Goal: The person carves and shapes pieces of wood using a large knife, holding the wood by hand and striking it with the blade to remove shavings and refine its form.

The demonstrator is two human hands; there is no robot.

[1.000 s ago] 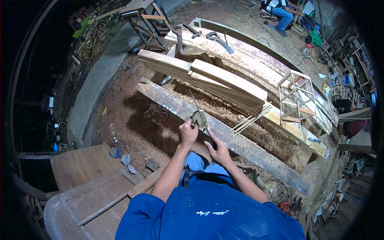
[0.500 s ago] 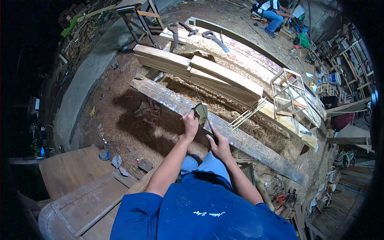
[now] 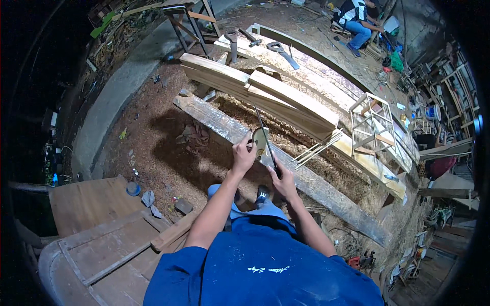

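Note:
My left hand [image 3: 244, 155] grips a small olive, round-edged piece [image 3: 259, 138] held over a weathered plank [image 3: 206, 113]. Lower and to the right, my right hand [image 3: 282, 181] is closed on the dark handle of a long, thin tool [image 3: 259, 120], perhaps a file, which lies against or alongside that piece. Beyond the plank are pale stacked boards [image 3: 291, 98]. Several thin sticks [image 3: 316, 150] rest across to the right of my hands, beside a slatted wooden frame [image 3: 371, 122].
Saws [image 3: 287, 58] and a hammer [image 3: 250, 38] lie on the far boards. A metal-legged stand [image 3: 186, 28] is at top left, plywood panels [image 3: 81, 204] at lower left. A person [image 3: 357, 28] sits at top right. Shavings cover much of the ground.
My hands and the thin tool sit slightly higher in view, the tool's tip reaching farther up. My legs and a dark-shod foot now show more below the plank.

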